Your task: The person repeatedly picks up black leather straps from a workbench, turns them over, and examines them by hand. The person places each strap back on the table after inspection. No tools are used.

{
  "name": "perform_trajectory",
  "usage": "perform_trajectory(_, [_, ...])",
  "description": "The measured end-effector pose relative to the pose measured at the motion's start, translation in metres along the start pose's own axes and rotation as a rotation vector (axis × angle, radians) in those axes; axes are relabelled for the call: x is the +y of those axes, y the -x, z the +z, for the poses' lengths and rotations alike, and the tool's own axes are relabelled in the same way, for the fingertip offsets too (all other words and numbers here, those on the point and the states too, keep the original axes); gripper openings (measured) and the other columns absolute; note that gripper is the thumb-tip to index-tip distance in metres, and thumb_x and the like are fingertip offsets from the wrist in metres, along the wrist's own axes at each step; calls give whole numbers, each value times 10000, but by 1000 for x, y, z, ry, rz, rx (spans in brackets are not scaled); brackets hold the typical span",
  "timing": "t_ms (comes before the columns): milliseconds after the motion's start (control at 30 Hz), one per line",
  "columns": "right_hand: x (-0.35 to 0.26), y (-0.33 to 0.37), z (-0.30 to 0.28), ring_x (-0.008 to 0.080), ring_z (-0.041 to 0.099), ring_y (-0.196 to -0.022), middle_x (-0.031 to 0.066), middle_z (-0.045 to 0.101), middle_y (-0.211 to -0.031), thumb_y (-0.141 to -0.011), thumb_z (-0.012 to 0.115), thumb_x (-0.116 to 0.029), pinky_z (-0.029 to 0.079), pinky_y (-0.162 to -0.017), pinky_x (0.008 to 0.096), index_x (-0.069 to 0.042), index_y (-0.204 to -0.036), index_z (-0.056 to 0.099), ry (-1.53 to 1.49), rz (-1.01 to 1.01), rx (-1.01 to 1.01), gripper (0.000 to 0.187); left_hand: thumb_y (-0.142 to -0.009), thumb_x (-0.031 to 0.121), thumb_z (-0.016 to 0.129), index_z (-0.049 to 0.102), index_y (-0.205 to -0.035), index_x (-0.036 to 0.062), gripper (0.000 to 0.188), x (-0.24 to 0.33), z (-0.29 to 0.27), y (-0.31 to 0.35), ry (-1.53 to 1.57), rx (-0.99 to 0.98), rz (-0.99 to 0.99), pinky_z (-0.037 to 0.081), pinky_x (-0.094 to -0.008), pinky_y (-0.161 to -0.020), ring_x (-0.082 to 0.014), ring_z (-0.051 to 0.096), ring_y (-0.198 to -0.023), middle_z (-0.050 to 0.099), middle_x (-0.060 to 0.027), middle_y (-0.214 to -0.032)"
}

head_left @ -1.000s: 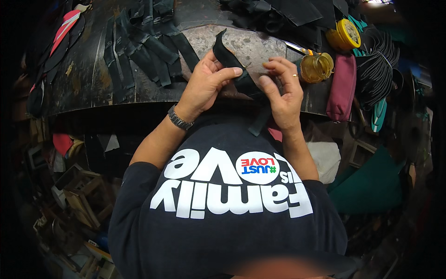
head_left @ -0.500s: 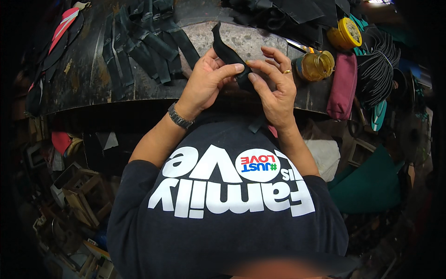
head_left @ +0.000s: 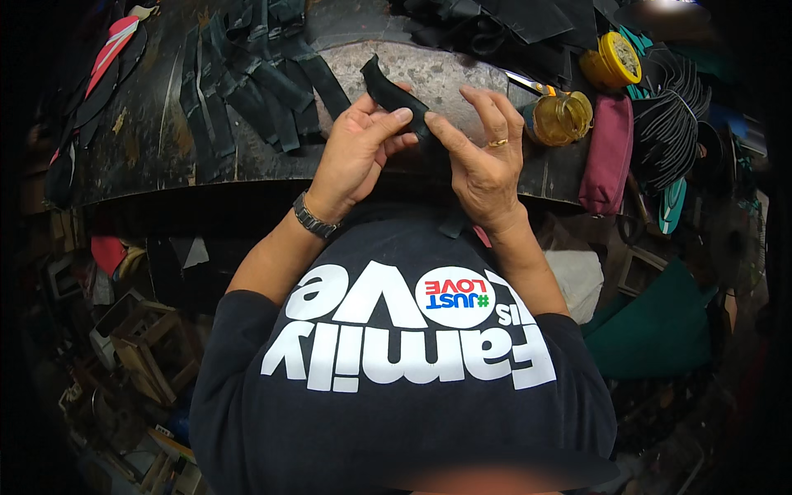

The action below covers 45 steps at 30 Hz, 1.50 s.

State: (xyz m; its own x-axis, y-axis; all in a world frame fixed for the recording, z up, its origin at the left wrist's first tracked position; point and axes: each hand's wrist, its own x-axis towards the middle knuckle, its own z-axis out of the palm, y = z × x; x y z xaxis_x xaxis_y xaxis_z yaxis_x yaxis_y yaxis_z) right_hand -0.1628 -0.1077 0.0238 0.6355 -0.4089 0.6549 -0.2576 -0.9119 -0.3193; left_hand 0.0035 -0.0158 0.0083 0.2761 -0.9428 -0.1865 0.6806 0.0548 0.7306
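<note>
Shifted left, away from the amber jar [head_left: 548, 121]: the black strip [head_left: 386, 89], pinched by the left hand [head_left: 355, 153]. Right hand [head_left: 487, 169] touches it; whether pinching, I cannot tell. Slack hold could let it twist.

The black strip [head_left: 391, 92] is narrow and flexible, with a dull surface. It is bent in a gentle curve and it is held in the air, slanting. Its upper end is free and points away from the person, somewhat to the left. The left hand [head_left: 356, 147] pinches it below this end, and the right index fingertip [head_left: 432, 123] meets its right edge. The lower part (dark against dark) cannot be seen clearly.
</note>
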Motion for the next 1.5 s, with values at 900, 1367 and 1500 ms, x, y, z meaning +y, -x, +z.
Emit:
perform_trajectory(900, [-6, 5, -35, 121, 638, -834, 105, 661, -964, -841, 631, 121, 547, -755, 248, -73, -1575, 197, -1186, 726, 14, 874, -962, 160, 667, 521, -1343, 12, 433, 0, 14, 12, -73, -171, -125, 487, -290, -983, -141, 601, -1085, 641, -98, -1197])
perform_trajectory(1367, [46, -6, -92, 228, 595, -973, 117, 656, -1041, -919, 708, -196, 470, -885, 328, -55, -1217, 675, -129, 330, 98, 332, -927, 135, 721, 645, -1098, 60, 202, -5, 21, 7, -128, -129, -174, 470, -208, -707, -66, 608, -824, 676, -5, -945])
perform_trajectory(1500, [85, -10, -117, 339, 498, -1240, 147, 656, -1207, -978, 578, -437, 375, -1048, 432, -71, -977, 787, 292, 264, -89, 422, -951, 129, 687, 626, -1130, 52, 204, -8, 23, 8, -238, -190, -139, 458, -201, -709, -61, 602, -846, 666, -1, -971])
